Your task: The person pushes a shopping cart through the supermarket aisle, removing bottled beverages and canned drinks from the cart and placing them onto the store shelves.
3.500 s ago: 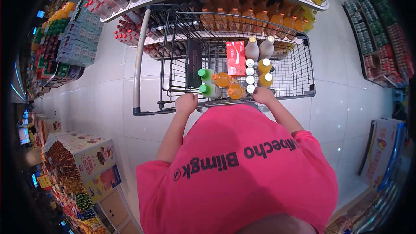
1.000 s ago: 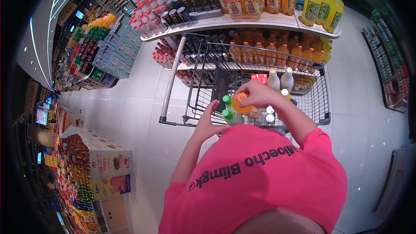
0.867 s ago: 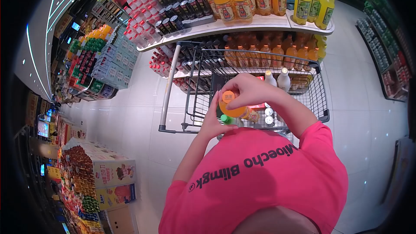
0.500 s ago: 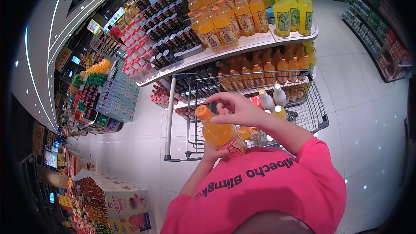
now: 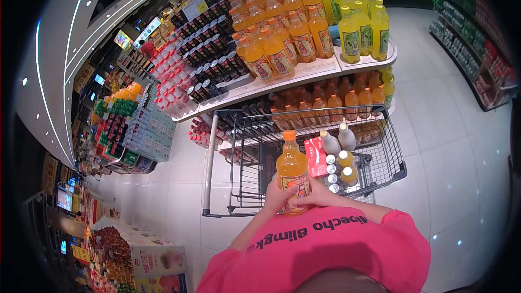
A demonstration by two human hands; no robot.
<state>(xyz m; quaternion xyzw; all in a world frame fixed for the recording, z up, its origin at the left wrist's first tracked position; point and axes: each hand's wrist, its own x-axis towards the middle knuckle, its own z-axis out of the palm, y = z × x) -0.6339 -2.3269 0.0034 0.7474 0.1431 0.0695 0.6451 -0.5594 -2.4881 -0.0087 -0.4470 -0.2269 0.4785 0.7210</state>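
An orange drink bottle (image 5: 293,165) with an orange cap stands upright close to the pink shirt. My left hand (image 5: 278,194) is wrapped round its lower left side, and my right hand (image 5: 315,194) closes on its lower right side. Beyond it is the wire shopping cart (image 5: 374,176). In the cart are a red box (image 5: 315,156), two white bottles (image 5: 347,137), two yellow bottles (image 5: 349,176) and several cans (image 5: 331,169). The green-capped bottles are hidden from view.
Behind the cart a shelf (image 5: 320,69) bears orange bottles, yellow bottles (image 5: 350,38) and dark cans (image 5: 211,57). Stacked drinks stand at the left, and snack boxes (image 5: 157,260) at the lower left. Another shelf (image 5: 477,54) is on the right.
The orange bottle has come up out of the cart and turned from tilted to upright. My right hand has moved down from near its cap to its lower body. The view has tilted up.
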